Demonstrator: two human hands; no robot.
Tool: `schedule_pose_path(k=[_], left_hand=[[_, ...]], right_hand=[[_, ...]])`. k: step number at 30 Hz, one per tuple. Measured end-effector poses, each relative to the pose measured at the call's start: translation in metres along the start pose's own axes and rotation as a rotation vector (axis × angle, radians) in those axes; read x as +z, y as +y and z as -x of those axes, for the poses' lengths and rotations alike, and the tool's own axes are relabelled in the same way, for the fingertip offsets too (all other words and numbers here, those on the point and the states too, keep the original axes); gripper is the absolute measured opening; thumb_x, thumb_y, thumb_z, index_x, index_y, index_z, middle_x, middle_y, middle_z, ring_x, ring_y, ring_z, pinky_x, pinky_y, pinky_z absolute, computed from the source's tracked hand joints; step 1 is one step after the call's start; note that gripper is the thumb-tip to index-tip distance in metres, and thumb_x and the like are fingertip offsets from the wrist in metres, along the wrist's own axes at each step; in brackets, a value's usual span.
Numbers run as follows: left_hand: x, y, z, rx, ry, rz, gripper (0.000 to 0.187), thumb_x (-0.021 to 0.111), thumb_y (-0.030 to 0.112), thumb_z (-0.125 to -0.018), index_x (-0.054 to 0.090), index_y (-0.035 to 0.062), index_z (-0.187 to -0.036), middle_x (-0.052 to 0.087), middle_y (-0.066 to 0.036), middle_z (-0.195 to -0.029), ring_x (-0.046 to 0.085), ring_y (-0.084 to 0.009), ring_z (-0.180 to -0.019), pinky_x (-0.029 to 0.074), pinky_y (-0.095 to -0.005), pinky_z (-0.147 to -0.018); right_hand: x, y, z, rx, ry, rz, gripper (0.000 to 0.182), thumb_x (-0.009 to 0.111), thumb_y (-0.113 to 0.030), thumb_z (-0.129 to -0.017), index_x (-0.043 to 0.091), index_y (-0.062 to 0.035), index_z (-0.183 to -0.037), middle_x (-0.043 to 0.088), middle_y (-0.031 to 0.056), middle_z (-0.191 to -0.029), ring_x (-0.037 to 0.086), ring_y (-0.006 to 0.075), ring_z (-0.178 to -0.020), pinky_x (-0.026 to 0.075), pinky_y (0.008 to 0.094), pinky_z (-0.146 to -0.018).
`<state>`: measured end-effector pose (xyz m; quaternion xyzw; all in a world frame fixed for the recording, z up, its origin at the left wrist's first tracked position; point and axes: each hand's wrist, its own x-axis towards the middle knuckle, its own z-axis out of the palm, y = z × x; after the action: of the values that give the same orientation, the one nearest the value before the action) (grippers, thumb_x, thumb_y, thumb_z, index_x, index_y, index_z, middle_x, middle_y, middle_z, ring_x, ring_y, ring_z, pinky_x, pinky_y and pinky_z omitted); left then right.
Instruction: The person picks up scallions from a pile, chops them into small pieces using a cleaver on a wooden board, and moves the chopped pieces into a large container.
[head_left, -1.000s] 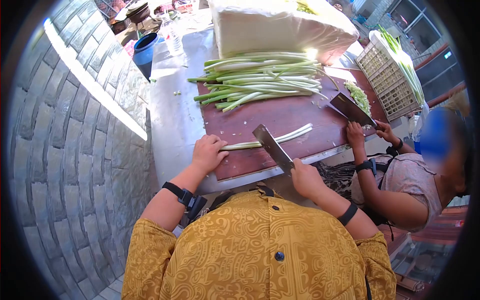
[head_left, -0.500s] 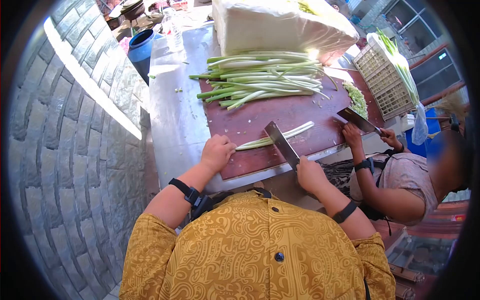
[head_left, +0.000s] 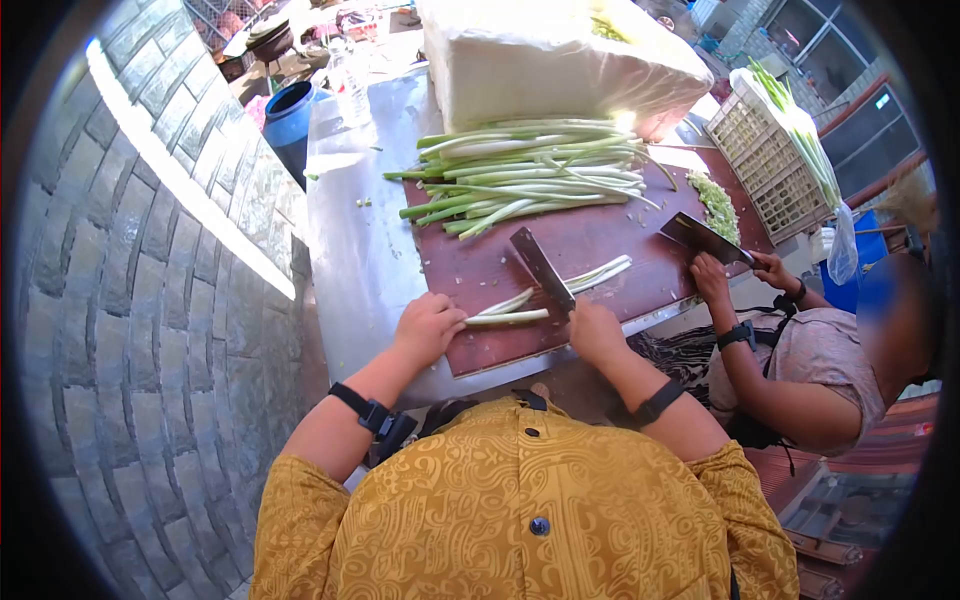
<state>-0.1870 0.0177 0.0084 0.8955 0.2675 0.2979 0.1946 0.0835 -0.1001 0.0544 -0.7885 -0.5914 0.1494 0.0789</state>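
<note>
My left hand [head_left: 430, 325] is closed on one end of a few green onions [head_left: 515, 317] near the front left of the reddish-brown board [head_left: 475, 270]. In my right hand [head_left: 598, 332] is the handle of a cleaver [head_left: 541, 266], its blade slanting away to the upper left. The blade stands across the stalks and hides their middle. Pale stalk ends [head_left: 608, 270] show on its right side, while the stalks on its left are spread apart. Behind them lies a large pile of green onions [head_left: 540, 175].
To the right, a co-worker's hands [head_left: 712, 275] hold another cleaver [head_left: 700, 237] near a heap of chopped green onion [head_left: 715, 207]. A wrapped white block [head_left: 560, 60] and a plastic crate [head_left: 770, 150] stand behind. A brick wall [head_left: 150, 330] rises on the left.
The cleaver and my right hand have shifted left along the green onions. The stalks by my left hand have spread apart. The whole view has shifted slightly.
</note>
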Motion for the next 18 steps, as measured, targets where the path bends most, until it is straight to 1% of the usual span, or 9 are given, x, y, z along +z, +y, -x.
schedule_pose_path(k=[3,6,8,12,15,16,18], left_hand=[[-0.021,0.008,-0.011,-0.029,0.065,-0.013,0.009,0.070,0.012,-0.073,0.069,0.0117,-0.082,0.059,-0.004,-0.080,0.057,-0.0248,-0.076,0.047,-0.0365,-0.067],[-0.032,0.022,-0.035,-0.006,0.127,0.009,0.010,0.070,0.011,-0.074,0.069,0.0101,-0.083,0.059,-0.006,-0.081,0.058,-0.0259,-0.073,0.047,-0.0365,-0.065],[-0.026,0.034,-0.056,-0.011,0.125,0.019,0.010,0.069,0.011,-0.074,0.068,0.0099,-0.084,0.058,-0.006,-0.080,0.058,-0.0267,-0.073,0.048,-0.0371,-0.065],[0.015,0.056,-0.101,0.024,0.106,0.085,0.009,0.069,0.012,-0.075,0.068,0.0101,-0.084,0.058,-0.008,-0.080,0.059,-0.0280,-0.073,0.049,-0.0380,-0.066],[0.065,0.070,-0.127,0.009,0.047,0.094,0.009,0.067,0.014,-0.077,0.069,0.0109,-0.085,0.058,-0.008,-0.080,0.059,-0.0286,-0.074,0.049,-0.0386,-0.067],[0.082,0.073,-0.135,0.013,0.035,0.090,0.010,0.066,0.017,-0.079,0.069,0.0114,-0.086,0.058,-0.007,-0.082,0.060,-0.0288,-0.074,0.049,-0.0385,-0.066],[0.107,0.081,-0.150,-0.038,-0.055,0.066,0.013,0.067,0.017,-0.079,0.069,0.0108,-0.090,0.059,-0.007,-0.087,0.060,-0.0281,-0.080,0.049,-0.0383,-0.070]], right_hand=[[0.000,0.011,0.002,0.038,0.018,-0.098,0.016,0.052,-0.016,-0.088,0.049,-0.0003,-0.091,0.062,0.0278,-0.075,0.059,0.0476,-0.074,0.046,0.0559,-0.069],[-0.016,0.030,0.017,0.011,0.116,-0.241,0.017,0.051,-0.017,-0.088,0.050,-0.0002,-0.091,0.061,0.0283,-0.077,0.058,0.0481,-0.075,0.045,0.0555,-0.068],[-0.034,0.047,0.032,0.036,0.189,-0.290,0.016,0.052,-0.016,-0.088,0.050,-0.0005,-0.091,0.061,0.0277,-0.077,0.058,0.0477,-0.075,0.045,0.0548,-0.068],[-0.060,0.086,0.067,0.062,0.321,-0.343,0.013,0.052,-0.013,-0.088,0.049,-0.0006,-0.091,0.060,0.0254,-0.075,0.058,0.0466,-0.075,0.044,0.0530,-0.065],[-0.072,0.106,0.092,0.119,0.330,-0.375,0.012,0.053,-0.011,-0.087,0.049,-0.0004,-0.091,0.059,0.0240,-0.072,0.057,0.0462,-0.072,0.044,0.0521,-0.063],[-0.073,0.112,0.098,0.131,0.332,-0.376,0.012,0.053,-0.011,-0.087,0.049,-0.0003,-0.091,0.059,0.0237,-0.072,0.057,0.0461,-0.072,0.043,0.0520,-0.062],[-0.074,0.123,0.110,0.153,0.335,-0.374,0.012,0.053,-0.011,-0.088,0.049,-0.0001,-0.091,0.058,0.0231,-0.070,0.057,0.0460,-0.071,0.043,0.0519,-0.061]])
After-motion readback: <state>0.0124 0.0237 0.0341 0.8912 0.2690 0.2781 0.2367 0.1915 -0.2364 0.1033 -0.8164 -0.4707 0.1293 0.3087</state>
